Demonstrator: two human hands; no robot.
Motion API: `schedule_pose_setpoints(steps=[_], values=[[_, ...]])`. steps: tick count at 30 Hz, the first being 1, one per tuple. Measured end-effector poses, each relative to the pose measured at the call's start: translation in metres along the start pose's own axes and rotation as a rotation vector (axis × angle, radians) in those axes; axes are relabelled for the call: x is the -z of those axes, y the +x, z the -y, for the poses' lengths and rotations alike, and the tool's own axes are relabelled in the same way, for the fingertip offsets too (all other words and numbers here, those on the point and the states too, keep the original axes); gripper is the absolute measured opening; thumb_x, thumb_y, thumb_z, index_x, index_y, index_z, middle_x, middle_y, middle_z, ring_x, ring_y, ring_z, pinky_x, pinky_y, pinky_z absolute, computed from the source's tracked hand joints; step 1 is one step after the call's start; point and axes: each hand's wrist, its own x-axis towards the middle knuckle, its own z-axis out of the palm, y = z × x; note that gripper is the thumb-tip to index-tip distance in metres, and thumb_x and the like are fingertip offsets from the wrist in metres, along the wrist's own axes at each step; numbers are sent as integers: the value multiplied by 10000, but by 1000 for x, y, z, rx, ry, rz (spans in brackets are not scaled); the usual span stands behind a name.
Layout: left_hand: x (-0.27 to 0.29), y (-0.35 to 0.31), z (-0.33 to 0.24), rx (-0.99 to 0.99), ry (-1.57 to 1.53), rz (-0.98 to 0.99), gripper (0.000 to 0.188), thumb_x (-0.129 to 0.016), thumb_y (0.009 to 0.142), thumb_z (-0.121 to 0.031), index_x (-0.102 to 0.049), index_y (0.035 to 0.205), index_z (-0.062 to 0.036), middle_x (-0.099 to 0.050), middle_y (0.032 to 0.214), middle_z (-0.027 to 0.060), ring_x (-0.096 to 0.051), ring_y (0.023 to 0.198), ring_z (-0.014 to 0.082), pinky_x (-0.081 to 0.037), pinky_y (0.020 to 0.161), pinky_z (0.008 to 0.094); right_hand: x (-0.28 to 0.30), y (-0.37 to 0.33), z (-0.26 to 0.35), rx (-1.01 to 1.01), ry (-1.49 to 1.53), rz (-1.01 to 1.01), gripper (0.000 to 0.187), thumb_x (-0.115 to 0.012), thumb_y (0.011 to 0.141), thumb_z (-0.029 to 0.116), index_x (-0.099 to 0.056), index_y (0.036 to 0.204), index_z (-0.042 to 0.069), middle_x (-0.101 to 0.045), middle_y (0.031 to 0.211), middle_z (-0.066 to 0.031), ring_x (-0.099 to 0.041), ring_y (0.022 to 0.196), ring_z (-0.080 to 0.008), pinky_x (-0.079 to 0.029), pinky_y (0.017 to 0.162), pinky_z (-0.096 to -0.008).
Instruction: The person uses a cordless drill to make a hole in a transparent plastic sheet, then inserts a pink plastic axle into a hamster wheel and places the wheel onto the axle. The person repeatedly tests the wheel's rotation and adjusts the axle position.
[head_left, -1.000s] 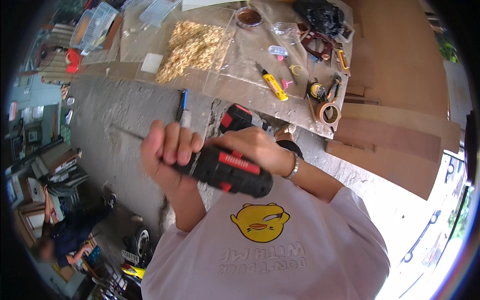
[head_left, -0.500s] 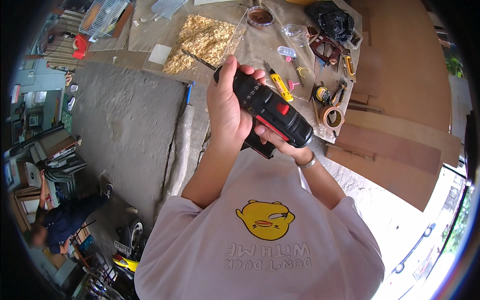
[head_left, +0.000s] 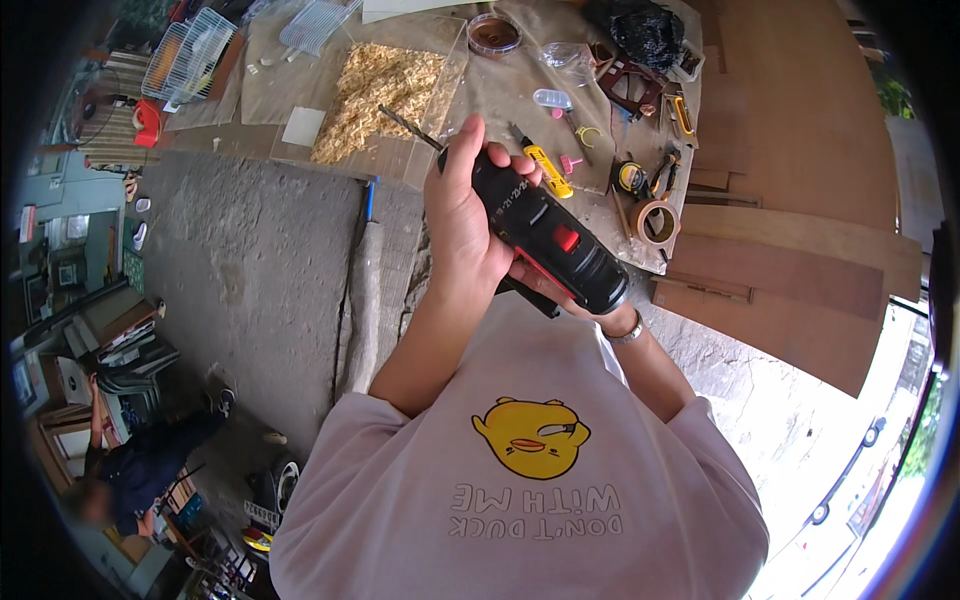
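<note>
A black and red cordless drill (head_left: 560,240) lies across my two hands in front of my chest. Its long twist bit (head_left: 410,125) points away to the far left, over the table's near edge. My left hand (head_left: 465,220) is closed around the chuck end, thumb on the near side and fingertips showing over the far side. Below the rear of the body, my right hand (head_left: 622,318) is closed at the handle. The drill hides most of its fingers, and only a bit of the handle shows beneath.
Wood shavings (head_left: 385,90) fill a clear box on the covered table. Right of the drill lie a yellow utility knife (head_left: 543,163), a tape measure (head_left: 629,178), pliers (head_left: 667,172) and a tape roll (head_left: 657,222). Brown boards (head_left: 780,290) stand at right. Another person (head_left: 150,470) is far left.
The drill has tilted slightly more steeply, its rear end lower. My right thumb has slid down, mostly behind the drill body. The table has shifted a little left in view.
</note>
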Motion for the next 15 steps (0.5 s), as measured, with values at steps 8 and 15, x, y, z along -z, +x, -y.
schedule_pose_setpoints(steps=[8,15], values=[[3,-3,4,6,15,19,204,-696,979,-235,-549,882,-132,-547,707,-14,-612,673,155,-559,758,388,3,5,14,168,-361,8,349,-817,837,115,-660,1136,29,-680,998,-136,-677,741,-308,-554,664,-355],[6,0,13,4,74,187,267,-647,1018,-369,-590,990,-110,-681,918,82,-690,948,274,-540,924,454,6,-12,10,-253,411,-89,622,-803,878,346,-549,1362,49,-696,930,-114,-661,705,-206,-505,614,-299]])
